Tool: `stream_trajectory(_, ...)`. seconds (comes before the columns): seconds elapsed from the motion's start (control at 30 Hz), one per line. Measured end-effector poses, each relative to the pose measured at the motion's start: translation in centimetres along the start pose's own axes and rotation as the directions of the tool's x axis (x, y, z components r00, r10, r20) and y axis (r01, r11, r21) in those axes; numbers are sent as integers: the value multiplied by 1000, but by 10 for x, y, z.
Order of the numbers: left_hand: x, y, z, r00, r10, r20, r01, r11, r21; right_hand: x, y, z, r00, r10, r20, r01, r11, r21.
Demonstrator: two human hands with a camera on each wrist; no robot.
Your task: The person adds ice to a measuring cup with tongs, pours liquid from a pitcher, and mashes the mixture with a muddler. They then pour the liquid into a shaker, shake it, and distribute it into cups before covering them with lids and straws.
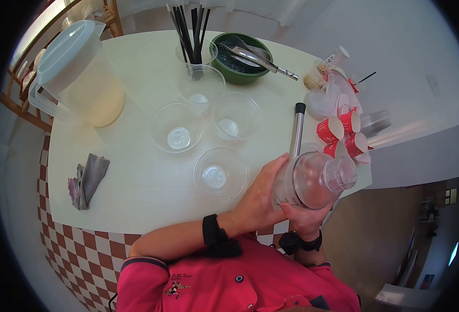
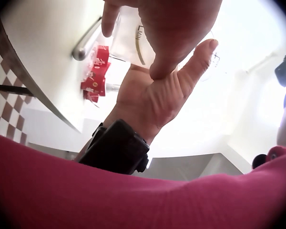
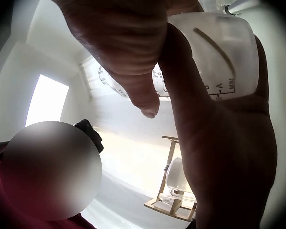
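Note:
A clear plastic cocktail shaker (image 1: 312, 182) is held tilted over the table's right front edge, its capped end pointing right. My left hand (image 1: 260, 200) grips the base end from the left. My right hand (image 1: 310, 218) holds the body from below, with the fingers mostly hidden behind it. Printed marks show on the shaker (image 3: 224, 57) in the right wrist view, along with cloudy pale contents. In the left wrist view, the right hand (image 2: 152, 98) lies close under the left hand (image 2: 176, 28) around the shaker.
Several clear plastic cups (image 1: 221, 174) stand mid-table, one with black straws (image 1: 190, 41). A lidded pitcher (image 1: 83, 78) and grey cloth (image 1: 89, 179) are left. A green bowl (image 1: 240, 75) with metal tools stands behind. A muddler (image 1: 298, 127) lies near red paper cups (image 1: 331, 130).

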State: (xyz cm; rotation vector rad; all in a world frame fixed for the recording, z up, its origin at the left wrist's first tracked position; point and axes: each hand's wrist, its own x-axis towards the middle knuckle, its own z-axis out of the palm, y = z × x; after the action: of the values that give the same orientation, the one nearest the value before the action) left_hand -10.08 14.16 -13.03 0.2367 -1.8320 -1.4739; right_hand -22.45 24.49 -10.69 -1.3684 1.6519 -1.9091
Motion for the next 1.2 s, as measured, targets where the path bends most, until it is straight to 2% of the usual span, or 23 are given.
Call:
stream_trajectory(0.1, 0, 4, -1, 1000, 3, -15, -4, 1000, -7, 9, 0, -9, 1000, 15, -11, -15, 1000, -3)
stream_trajectory(0.17, -6, 1, 1, 987, -157, 44, 161, 982, -97, 37, -16, -5, 988, 101, -120, -90, 991, 94)
stream_trajectory(0.23, -11, -7, 4, 960, -250, 123, 266, 955, -133, 64, -10, -3, 990, -10, -140, 17, 998, 54)
stream_trajectory(0.3, -15, -14, 6, 938, -283, 200, 310, 943, -122, 72, -10, -2, 988, -28, -152, 21, 998, -51)
stream_trajectory(0.33, -16, -16, 6, 934, -292, 206, 322, 937, -132, 75, -11, -1, 987, -38, -158, 22, 994, -104)
stream_trajectory(0.37, -16, -16, 4, 931, -302, 206, 334, 932, -142, 75, -1, -6, 989, -117, -91, 98, 976, -193)
stream_trajectory(0.4, -16, -16, 3, 928, -313, 201, 345, 926, -154, 74, 2, -10, 988, -130, -79, 114, 976, -185)
stream_trajectory(0.43, -16, -16, 3, 925, -321, 203, 353, 923, -153, 75, 4, -13, 987, -143, -67, 130, 976, -177)
stream_trajectory(0.47, -16, -16, 3, 921, -330, 205, 363, 919, -151, 78, -8, -6, 989, -88, -119, 79, 994, -76)
stream_trajectory(0.53, -17, -17, 3, 922, -329, 205, 362, 920, -148, 83, -14, -4, 985, -55, -164, 58, 998, 12)
stream_trajectory(0.63, -19, -18, 4, 926, -312, 212, 346, 926, -151, 80, -2, -16, 980, -127, -154, 124, 992, -26)
stream_trajectory(0.77, -17, -16, 2, 922, -327, 210, 361, 920, -154, 79, 5, -19, 986, -161, -45, 161, 987, 9)
stream_trajectory(0.83, -19, -16, 2, 922, -328, 205, 362, 919, -156, 84, -3, -15, 989, -134, -65, 134, 991, 2)
stream_trajectory(0.9, -19, -18, 4, 929, -313, 199, 347, 923, -169, 93, -6, -12, 980, -91, -178, 84, 995, -48)
stream_trajectory(1.0, -19, -18, 3, 936, -300, 185, 332, 926, -181, 87, 9, -12, 983, -164, -82, 159, 985, -63)
stream_trajectory(1.07, -18, -16, 1, 926, -323, 197, 358, 915, -187, 85, 1, -8, 985, -174, 6, 174, 984, -29)
stream_trajectory(1.1, -17, -16, 0, 920, -336, 202, 373, 908, -191, 87, -4, -11, 978, -197, 67, 194, 980, 47)
stream_trajectory(1.17, -17, -15, -1, 922, -331, 203, 369, 910, -191, 94, -8, -12, 985, -170, 38, 166, 983, 83)
stream_trajectory(1.2, -18, -14, 0, 919, -328, 220, 370, 910, -188, 99, -8, -10, 991, -120, -60, 123, 991, 44)
